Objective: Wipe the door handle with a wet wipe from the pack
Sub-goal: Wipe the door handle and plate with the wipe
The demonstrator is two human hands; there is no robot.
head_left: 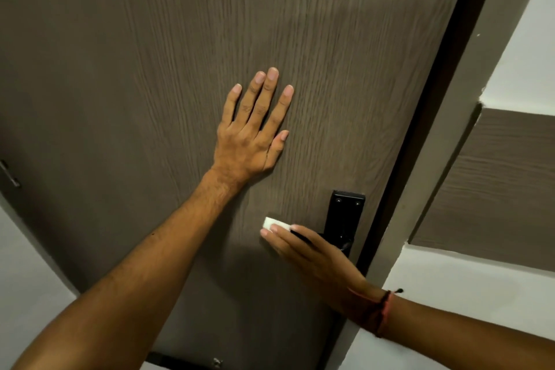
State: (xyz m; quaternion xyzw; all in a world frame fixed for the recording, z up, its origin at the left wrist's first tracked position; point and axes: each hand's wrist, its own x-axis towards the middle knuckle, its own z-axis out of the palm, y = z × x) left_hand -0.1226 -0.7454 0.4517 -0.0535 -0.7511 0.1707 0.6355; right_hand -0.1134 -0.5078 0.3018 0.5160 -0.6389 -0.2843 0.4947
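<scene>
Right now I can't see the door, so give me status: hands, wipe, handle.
Left hand flat on door, open. Right hand presses white wipe over handle, beside black lock plate. Nothing in the way.

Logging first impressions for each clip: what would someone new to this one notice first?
First comes the left hand, spread flat against the brown door near the middle of the view. Lower right, the right hand lies over the black door handle, pressing a folded white wipe whose end pokes out past the fingertips. A red thread band circles that wrist.
</scene>
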